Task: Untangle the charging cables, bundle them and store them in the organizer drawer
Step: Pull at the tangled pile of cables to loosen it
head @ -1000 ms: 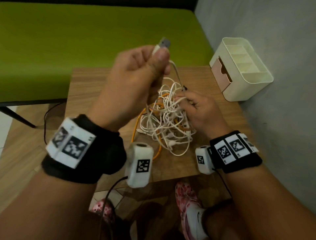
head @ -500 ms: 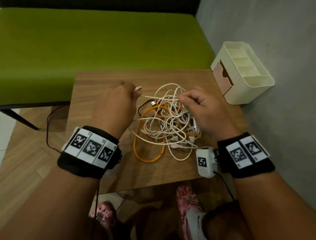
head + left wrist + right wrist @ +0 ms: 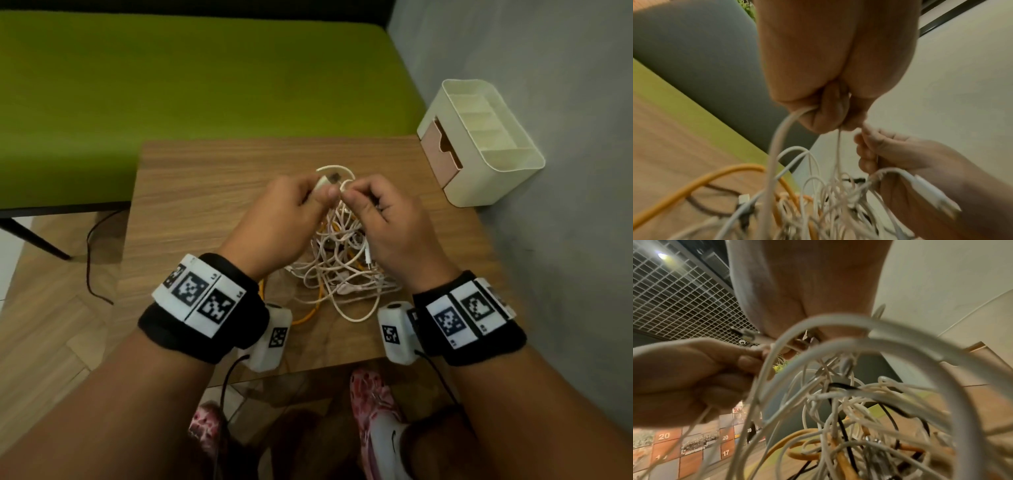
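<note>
Our left hand [image 3: 291,212] pinches the white cable's plug [image 3: 327,181]; right hand [image 3: 383,219] pinches its strand alongside, lifting it above the tangle [image 3: 339,270] below for freeing.

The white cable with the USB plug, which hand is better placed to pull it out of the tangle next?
Left. The left hand already pinches the USB plug above the tangle, while the right hand pinches a loop beside it and can steady that.

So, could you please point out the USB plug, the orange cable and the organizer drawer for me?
USB plug [image 3: 331,178], head view, on its metal end beside the left thumb.
orange cable [image 3: 694,183], left wrist view, on its arched loop.
organizer drawer [image 3: 440,150], head view, on its pink front.
</note>
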